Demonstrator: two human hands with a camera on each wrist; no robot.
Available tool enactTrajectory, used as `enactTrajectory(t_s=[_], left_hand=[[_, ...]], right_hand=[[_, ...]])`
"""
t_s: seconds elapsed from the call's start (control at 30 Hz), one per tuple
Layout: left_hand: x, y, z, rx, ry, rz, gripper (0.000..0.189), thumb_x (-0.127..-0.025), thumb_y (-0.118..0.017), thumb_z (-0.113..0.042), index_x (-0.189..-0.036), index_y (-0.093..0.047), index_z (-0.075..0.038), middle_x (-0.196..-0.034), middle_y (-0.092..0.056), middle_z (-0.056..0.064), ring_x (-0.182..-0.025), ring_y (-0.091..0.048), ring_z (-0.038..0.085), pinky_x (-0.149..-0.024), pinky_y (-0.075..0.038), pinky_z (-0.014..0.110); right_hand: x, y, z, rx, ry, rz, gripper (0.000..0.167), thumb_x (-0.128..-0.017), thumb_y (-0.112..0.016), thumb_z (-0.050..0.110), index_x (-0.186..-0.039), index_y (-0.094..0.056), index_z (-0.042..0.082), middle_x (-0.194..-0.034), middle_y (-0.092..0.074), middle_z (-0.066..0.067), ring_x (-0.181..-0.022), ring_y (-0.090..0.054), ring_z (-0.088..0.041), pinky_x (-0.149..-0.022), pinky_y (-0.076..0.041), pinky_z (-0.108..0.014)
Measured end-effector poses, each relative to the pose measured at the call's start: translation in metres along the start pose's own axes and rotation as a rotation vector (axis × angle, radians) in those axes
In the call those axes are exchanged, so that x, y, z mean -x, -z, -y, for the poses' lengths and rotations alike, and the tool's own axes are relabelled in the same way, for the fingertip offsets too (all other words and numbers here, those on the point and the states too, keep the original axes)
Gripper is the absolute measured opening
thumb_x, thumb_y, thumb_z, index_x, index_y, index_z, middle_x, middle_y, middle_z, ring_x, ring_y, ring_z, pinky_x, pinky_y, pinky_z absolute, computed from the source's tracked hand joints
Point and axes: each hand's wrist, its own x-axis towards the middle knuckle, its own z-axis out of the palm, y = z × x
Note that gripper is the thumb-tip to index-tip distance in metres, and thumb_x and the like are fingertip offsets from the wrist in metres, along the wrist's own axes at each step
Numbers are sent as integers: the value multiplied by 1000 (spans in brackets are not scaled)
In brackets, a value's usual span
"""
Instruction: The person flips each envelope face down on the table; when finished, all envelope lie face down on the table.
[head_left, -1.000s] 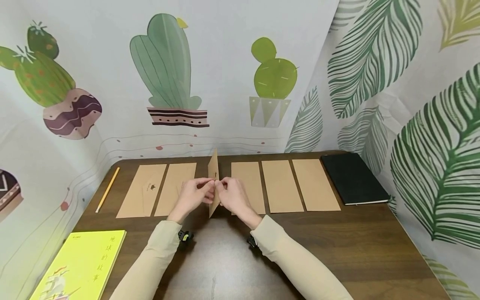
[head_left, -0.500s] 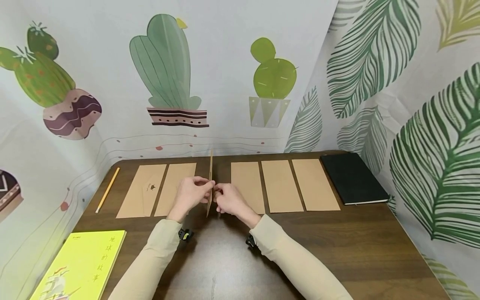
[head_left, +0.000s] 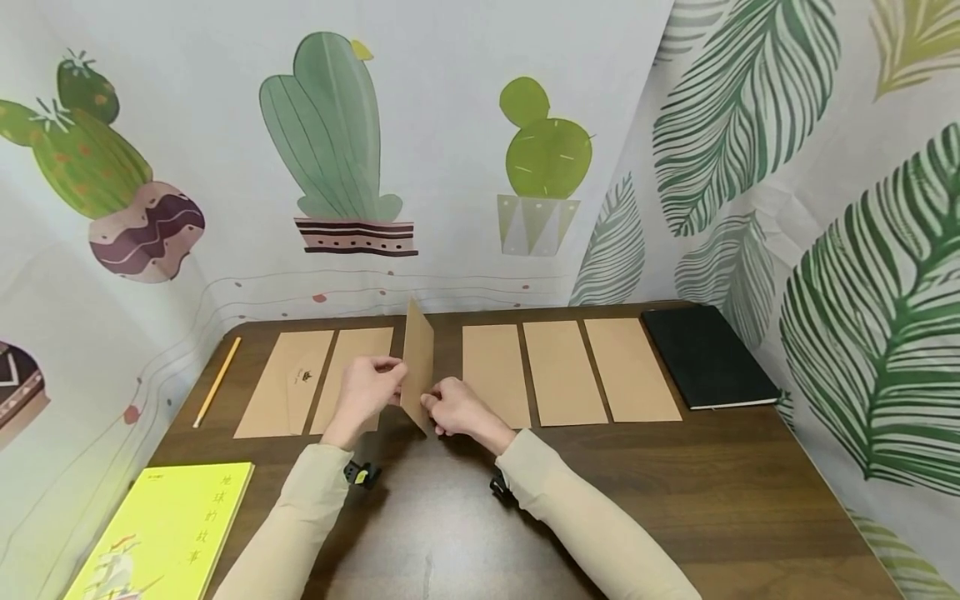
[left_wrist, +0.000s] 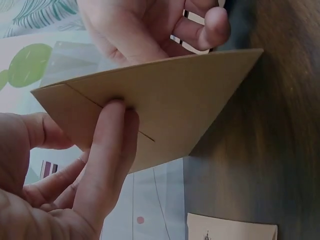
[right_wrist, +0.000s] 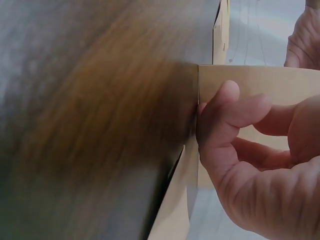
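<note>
A brown kraft paper envelope [head_left: 418, 367] stands on edge above the table, turned at an angle between both hands. My left hand [head_left: 365, 392] pinches it at its left side; in the left wrist view two fingers [left_wrist: 109, 125] press the face beside a thin dark seam, and the thumb is on the other side. My right hand [head_left: 459, 407] holds the envelope's near lower edge, fingers curled in the right wrist view. Two flat envelopes lie to the left; the outermost envelope [head_left: 273, 383] shows a small crown print. Three more, including a middle envelope [head_left: 565, 372], lie to the right.
A yellow pencil [head_left: 217, 382] lies at the table's left edge, above a bright yellow book [head_left: 161, 533]. At the right rear is a black notebook [head_left: 708, 357]. A patterned cloth [head_left: 450, 167] hangs right behind the brown wooden table [head_left: 675, 500].
The envelope has turned from nearly edge-on to show a broad plain face. My left hand has shifted left, and my right hand has slid down towards the envelope's near lower edge.
</note>
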Motion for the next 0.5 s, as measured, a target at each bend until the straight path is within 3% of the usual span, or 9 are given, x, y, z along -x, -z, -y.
enactTrajectory(t_s=[0.17,0.3,0.4,0.5], left_hand=[[3,9,2,39,44,-33,33,-100,-63,-11,-123,-76,9,-80,-73,2,-62,-65,7,-58,-58,20],[3,15,4,22,40,-72,31,-98,-64,-10,-119,-78,8,-76,-71,0,-58,-58,5,-56,-50,19],[2,18,8,-40,34,-91,30,-97,-67,-12,-118,-80,6,-90,-80,10,-65,-62,7,-60,-49,20],[0,19,13,-94,51,-68,33,-96,-70,-14,-122,-79,5,-116,-81,21,-86,-70,15,-72,-52,21]], right_hand=[[4,0,3,40,-38,-38,32,-112,-60,27,-93,-73,5,-49,-54,2,-44,-52,-10,-46,-41,-22],[-1,0,-5,66,-11,-105,38,-108,-66,36,-79,-66,11,-51,-58,1,-46,-59,-15,-49,-44,-27],[-13,-1,-17,108,2,-162,40,-103,-71,43,-81,-67,11,-63,-62,-2,-59,-62,-18,-56,-47,-32],[-26,-2,-30,141,-28,-186,42,-98,-76,49,-91,-70,9,-79,-65,-4,-73,-62,-19,-63,-50,-35]])
